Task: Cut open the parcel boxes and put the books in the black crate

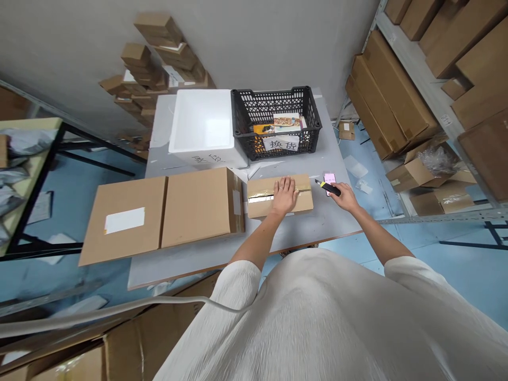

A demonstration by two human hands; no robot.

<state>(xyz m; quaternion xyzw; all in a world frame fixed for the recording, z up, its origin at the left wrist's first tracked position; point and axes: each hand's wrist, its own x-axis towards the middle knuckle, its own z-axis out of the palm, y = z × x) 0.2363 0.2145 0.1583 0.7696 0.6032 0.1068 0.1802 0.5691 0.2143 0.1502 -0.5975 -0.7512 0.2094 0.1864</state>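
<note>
My left hand (284, 198) is resting flat on the taped box (304, 198) on the table (337, 214), fingers slightly apart, gripping nothing; my right hand (344, 197) is holding the cutter (332, 188) beside it. I am thinking the blade (318, 182) should be going shallow, clear of my left fingers, and the black crate (248, 144) is standing behind

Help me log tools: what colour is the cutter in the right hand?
The cutter is black, yellow near the blade; best in the head view.

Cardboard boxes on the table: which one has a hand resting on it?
The rightmost, smallest box, with the left hand on its taped top. The two larger boxes to its left have no hand on them.
</note>
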